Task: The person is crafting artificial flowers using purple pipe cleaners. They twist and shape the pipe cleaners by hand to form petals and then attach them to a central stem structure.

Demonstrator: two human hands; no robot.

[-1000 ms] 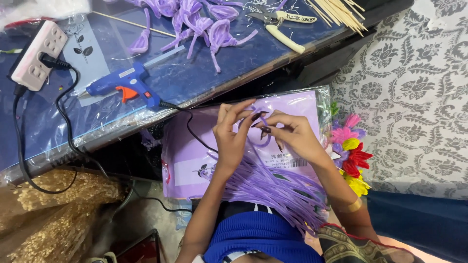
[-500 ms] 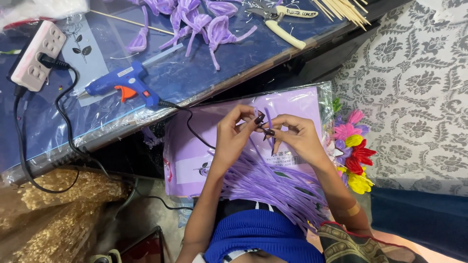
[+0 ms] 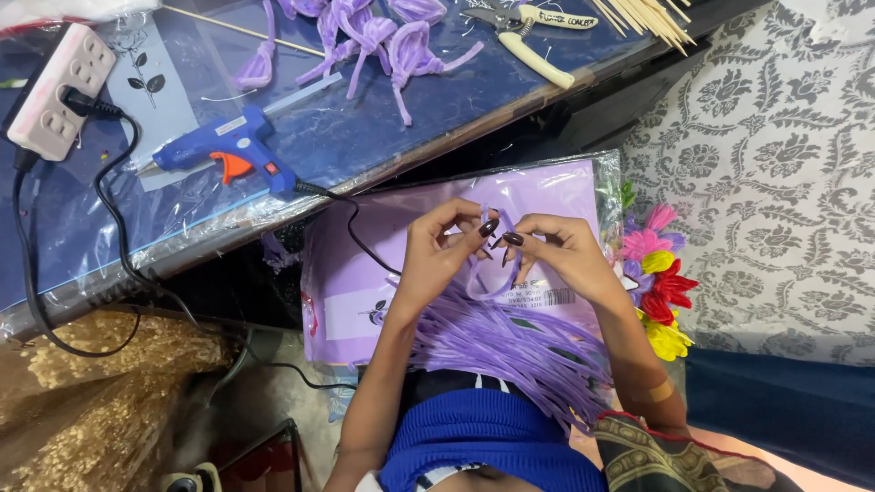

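Both hands meet over a purple packet (image 3: 365, 273): the left hand (image 3: 437, 251) and right hand (image 3: 561, 255) each have a closed grip on one purple pipe cleaner (image 3: 488, 273). A blue glue gun (image 3: 228, 155) lies on the counter (image 3: 383, 137) nearby.

— Any packages near the hands?

— One: a flat, clear plastic packet (image 3: 365, 273) with a purple sheet inside, lying right under both hands and reaching out past the left hand (image 3: 442, 251).

— Labels on it?

— A white rectangular sticker (image 3: 360, 314) with a small dark picture sits below the left hand, a small red mark beside it. Another white sticker with black bars (image 3: 547, 296) shows just below the right hand (image 3: 556, 255).

— Screens or signs?

— None that I can make out.
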